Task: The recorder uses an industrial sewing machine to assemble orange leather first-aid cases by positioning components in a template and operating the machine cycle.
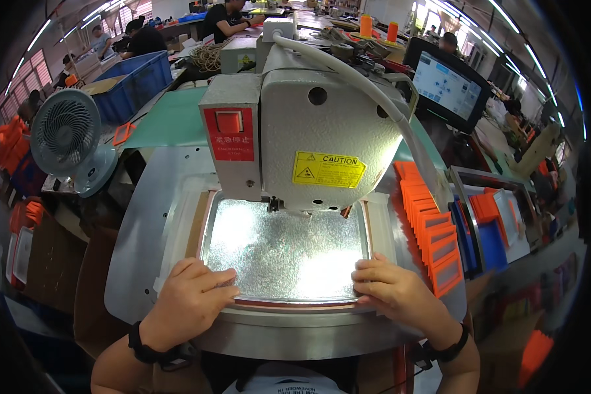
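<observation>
A shiny silver rectangular sheet (289, 246) with a raised, rounded rim lies flat beneath the grey head of a sewing machine (328, 125). My left hand (194, 295) grips its near left corner, fingers bent and pressed together at the rim. At the near right corner my right hand (397, 292) holds the edge in the same way, with its fingers curled over the rim. Bright glare covers parts of the sheet. A thin reddish-brown edge shows along the near side, under the sheet. The machine head hides the far side of the sheet.
Orange-framed pieces (430, 226) lie fanned out on the right of the metal table (144, 230). Beyond them stands a tray (492, 240) with blue and orange pieces. A screen (450, 85) is at back right, a fan (65, 131) at left. Other people sit far back.
</observation>
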